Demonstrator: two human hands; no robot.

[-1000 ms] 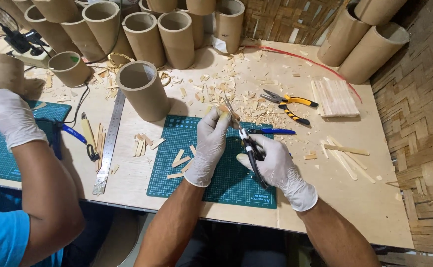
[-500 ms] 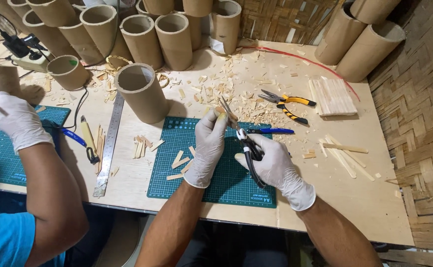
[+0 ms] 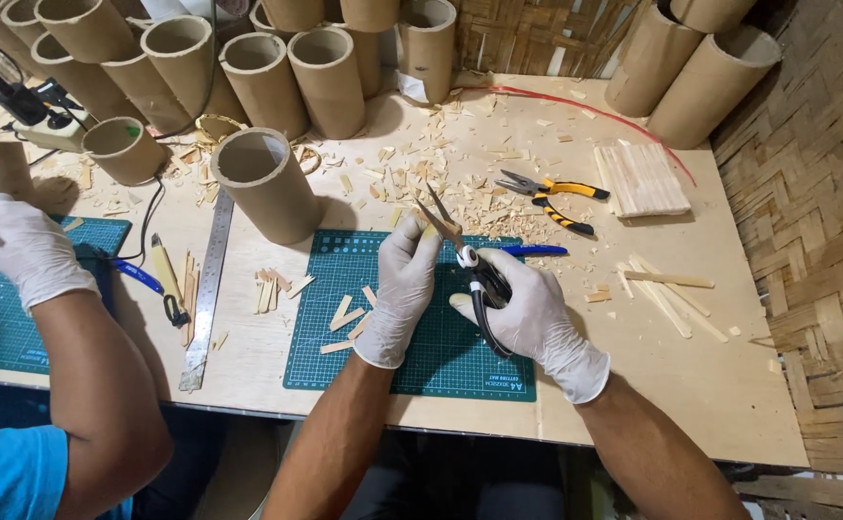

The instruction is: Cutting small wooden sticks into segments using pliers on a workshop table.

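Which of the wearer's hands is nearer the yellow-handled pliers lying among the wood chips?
Right. The right hand, gripping black scissors, sits just below the pliers; the left hand is farther left.

One head-worn view looks steeply down from close above the tabletop point(image 3: 248, 356), facing twelve o'clock toward the far woven wall point(image 3: 537, 34).

Lower centre of the frame: both hands are covered by thin white disposable gloves. The left hand point(image 3: 404, 289) is gloved to the wrist, where the cuff is slightly gathered. The right hand point(image 3: 535, 323) is gloved likewise, its cuff rolled at the wrist. Both forearms are left bare; no sleeves are seen.
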